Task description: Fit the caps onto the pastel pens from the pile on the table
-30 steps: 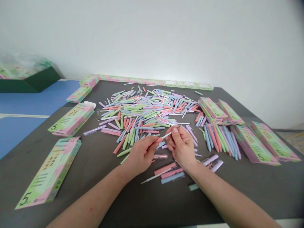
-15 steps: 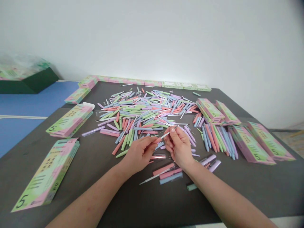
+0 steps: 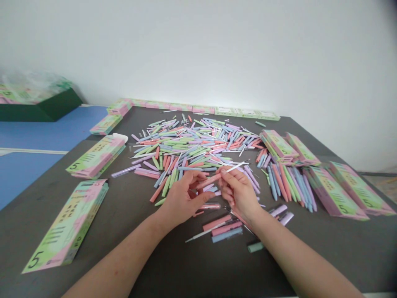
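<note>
A pink pen barrel point(image 3: 208, 181) is held between my hands over the near edge of a big pile of pen parts. My right hand point(image 3: 237, 191) pinches its right end, where a white pen refill point(image 3: 235, 167) sticks out up and to the right. My left hand point(image 3: 184, 196) is curled loosely around the other end, thumb and fingers apart; whether its fingertips touch the barrel I cannot tell. Below the hands lie pink caps point(image 3: 226, 227), a blue cap point(image 3: 228, 234) and a loose white refill point(image 3: 204, 233).
The pile of pen parts point(image 3: 186, 142) spreads over the dark table point(image 3: 139, 256). A row of assembled-looking pens point(image 3: 288, 182) lies at right beside printed boxes point(image 3: 338, 192). More boxes point(image 3: 66, 225) stand left and along the wall. A dark green bin point(image 3: 40, 108) sits on a blue surface point(image 3: 27, 169).
The pink barrel now shows between the hands, with the refill pointing right out of my right hand's grip. My left hand's fingers have opened from a pinch. The view has shifted slightly.
</note>
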### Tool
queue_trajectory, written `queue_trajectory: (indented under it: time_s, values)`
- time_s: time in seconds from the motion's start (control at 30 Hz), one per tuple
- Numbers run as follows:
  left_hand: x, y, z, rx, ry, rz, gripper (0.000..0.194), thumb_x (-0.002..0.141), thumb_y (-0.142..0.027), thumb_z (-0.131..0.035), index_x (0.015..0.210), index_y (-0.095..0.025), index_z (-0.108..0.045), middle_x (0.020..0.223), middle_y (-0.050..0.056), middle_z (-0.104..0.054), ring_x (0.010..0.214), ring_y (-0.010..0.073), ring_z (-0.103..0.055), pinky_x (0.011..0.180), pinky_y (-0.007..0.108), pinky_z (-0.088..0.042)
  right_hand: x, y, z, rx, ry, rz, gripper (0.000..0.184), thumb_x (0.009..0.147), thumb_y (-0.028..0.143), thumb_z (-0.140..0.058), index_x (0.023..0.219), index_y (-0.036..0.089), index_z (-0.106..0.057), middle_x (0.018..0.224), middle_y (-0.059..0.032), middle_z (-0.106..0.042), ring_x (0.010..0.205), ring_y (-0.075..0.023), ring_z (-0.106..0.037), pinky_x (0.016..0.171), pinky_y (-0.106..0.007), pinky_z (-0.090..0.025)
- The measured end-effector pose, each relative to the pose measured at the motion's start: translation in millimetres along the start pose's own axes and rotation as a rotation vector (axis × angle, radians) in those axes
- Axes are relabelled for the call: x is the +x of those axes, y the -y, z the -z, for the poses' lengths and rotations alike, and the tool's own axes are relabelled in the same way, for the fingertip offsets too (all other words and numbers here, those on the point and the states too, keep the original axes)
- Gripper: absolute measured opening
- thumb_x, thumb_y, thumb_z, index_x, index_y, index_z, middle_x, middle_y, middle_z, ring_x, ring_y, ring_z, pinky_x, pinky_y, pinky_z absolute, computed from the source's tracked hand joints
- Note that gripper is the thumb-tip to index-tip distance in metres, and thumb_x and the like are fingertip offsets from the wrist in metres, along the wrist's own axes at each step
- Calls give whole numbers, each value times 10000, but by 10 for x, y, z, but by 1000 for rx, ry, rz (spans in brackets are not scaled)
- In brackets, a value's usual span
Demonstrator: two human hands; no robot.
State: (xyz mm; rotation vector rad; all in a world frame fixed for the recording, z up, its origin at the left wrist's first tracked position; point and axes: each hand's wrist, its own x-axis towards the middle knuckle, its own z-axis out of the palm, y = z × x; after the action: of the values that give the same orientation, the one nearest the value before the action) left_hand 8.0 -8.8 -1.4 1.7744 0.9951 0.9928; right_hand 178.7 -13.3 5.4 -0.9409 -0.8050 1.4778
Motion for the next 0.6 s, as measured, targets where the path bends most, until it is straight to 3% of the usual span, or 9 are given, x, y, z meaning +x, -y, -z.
queue_trajectory:
  time_s: [0.13,0.4,0.6]
  values:
    - [13,-5,18,127,-47,5,255,835,-338,-633,1026,-178,-574,780,15,-657,629,115,-614,536,197,-462,39,86,47,65,-72,49,176,751,315,-716,777,166,-624,546,60,-479,375,-15,-231,295,-114,-141]
    - [25,-25,63,473,-66,-187,129,927,-253,-490,932,-176,-594,614,-18,-613,589,127,-588,650,236,-459,41,79,67,63,-73,78,161,753,304,-716,776,168,-634,538,57,-471,380,-20,-237,303,-119,-145]
    - [36,-12,79,515,-62,-250,137,940,-226,-460,869,-185,-569,645,-12,-596,615,131,-571,653,236,-444,45,66,54,31,-100,94,174,743,317,-724,768,172,-632,530,56,-478,377,-23,-246,305,-122,-157]
